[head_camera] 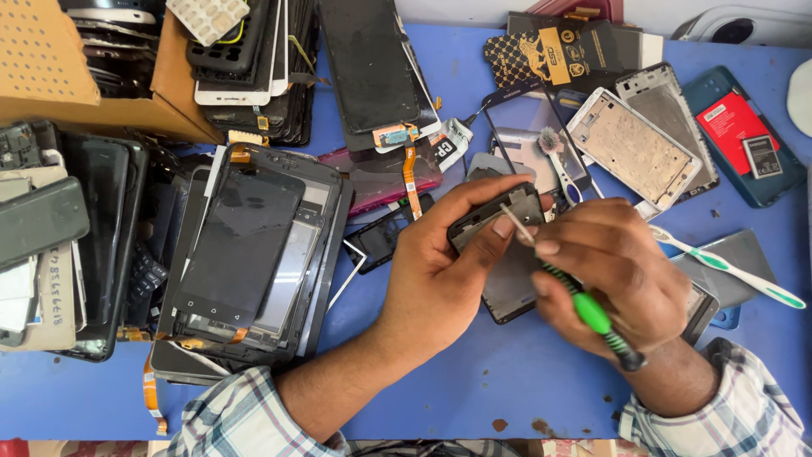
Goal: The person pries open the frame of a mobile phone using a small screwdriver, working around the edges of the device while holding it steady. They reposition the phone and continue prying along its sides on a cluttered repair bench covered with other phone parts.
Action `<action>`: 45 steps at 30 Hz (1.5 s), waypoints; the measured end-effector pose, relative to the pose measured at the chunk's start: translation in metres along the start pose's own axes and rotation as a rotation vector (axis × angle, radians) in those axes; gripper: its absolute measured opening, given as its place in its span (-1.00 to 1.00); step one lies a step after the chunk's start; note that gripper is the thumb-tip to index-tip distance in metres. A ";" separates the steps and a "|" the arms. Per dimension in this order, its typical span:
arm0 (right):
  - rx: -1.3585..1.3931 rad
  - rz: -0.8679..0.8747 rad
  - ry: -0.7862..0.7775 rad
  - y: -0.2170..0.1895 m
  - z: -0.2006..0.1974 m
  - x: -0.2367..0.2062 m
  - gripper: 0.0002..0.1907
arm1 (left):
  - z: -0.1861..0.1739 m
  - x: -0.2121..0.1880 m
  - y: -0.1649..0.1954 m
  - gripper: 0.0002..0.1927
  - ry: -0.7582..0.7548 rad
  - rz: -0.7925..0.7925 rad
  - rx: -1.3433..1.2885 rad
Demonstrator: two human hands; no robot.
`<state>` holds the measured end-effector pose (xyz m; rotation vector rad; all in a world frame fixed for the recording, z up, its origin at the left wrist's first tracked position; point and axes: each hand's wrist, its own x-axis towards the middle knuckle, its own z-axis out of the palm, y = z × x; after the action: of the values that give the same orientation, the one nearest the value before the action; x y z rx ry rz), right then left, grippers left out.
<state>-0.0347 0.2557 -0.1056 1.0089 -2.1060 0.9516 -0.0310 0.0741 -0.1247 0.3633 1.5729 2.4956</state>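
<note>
Mostly hidden phone part point(499, 222) between left hand point(440, 271), right hand point(613, 275).

The left hand point(440, 271) is gripping a dark phone frame point(499, 222) while the right hand point(617, 271) is holding a screwdriver point(584, 306) (green-handled) against it.

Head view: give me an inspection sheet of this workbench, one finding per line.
Surface: blue table, scuffed, a few brown specks.
Job's things: dark phone frame in left hand; green-handled screwdriver in right hand, tip on the frame.
Clutter: stacked phone screens, metal phone chassis, toothbrush, cardboard box.
Grippers: both hands closed on their items.
Cables: orange flex ribbon.
Surroundings: nothing seen.
</note>
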 end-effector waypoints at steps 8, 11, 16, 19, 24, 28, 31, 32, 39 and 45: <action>0.013 0.048 -0.066 -0.013 0.036 0.020 -0.72 | -0.037 -0.003 0.003 -0.69 0.000 0.018 0.002; 0.031 0.016 -0.066 -0.012 0.047 0.021 -0.72 | -0.047 -0.004 0.002 -0.69 0.011 0.038 0.024; 0.033 0.110 -0.069 -0.015 0.047 0.021 -0.74 | -0.051 -0.005 -0.001 -0.67 0.043 0.032 0.059; 0.046 0.129 -0.048 -0.017 0.050 0.022 -0.74 | -0.052 -0.006 0.000 -0.66 0.036 0.021 0.058; 0.040 0.077 -0.056 -0.021 0.052 0.024 -0.75 | -0.054 -0.010 0.003 -0.65 0.009 0.041 0.073; 0.059 0.126 -0.037 -0.023 0.048 0.026 -0.75 | -0.051 -0.010 0.004 -0.66 0.020 0.015 0.133; 0.066 0.103 -0.042 -0.024 0.047 0.028 -0.77 | -0.048 -0.011 0.007 -0.66 0.010 0.042 0.130; 0.065 0.103 -0.046 -0.026 0.044 0.029 -0.77 | -0.046 -0.012 0.009 -0.66 0.010 0.037 0.135; 0.120 0.135 0.009 -0.004 0.017 0.030 -0.80 | -0.020 0.009 0.004 -0.66 0.015 0.032 0.169; 0.074 0.184 0.023 0.004 0.011 0.026 -0.79 | -0.011 0.017 -0.005 -0.66 0.022 0.017 0.120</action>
<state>-0.0536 0.2385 -0.0930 0.8454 -2.1869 1.1323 -0.0507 0.0716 -0.1320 0.3681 1.7400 2.4317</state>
